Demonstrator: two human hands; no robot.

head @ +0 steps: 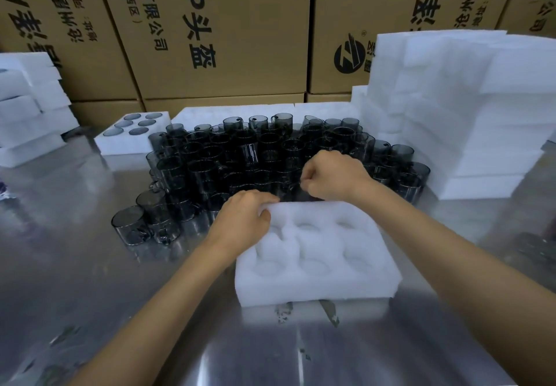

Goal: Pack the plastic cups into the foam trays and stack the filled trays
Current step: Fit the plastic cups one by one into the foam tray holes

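Tray: the empty white six-pocket foam tray (316,253) is being held on the steel surface (90,280), long axis left-right.
Left hand (243,220): its far-left corner is being gripped.
Right hand (328,175): curled among the smoky transparent plastic cups (240,157) at 12 o'clock; whether one is being pinched cannot be told.

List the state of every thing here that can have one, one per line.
Near foam tray: flat on the table, all six pockets empty.
Far foam tray: six pockets filled with cups, stacked on another tray.
Loose cups: crowded on the table, unpacked.
Left hand: gripping the near tray's far left corner.
Right hand: fingers curled among the cups; cannot tell whether it holds one.
Foam stack: piled high at right.
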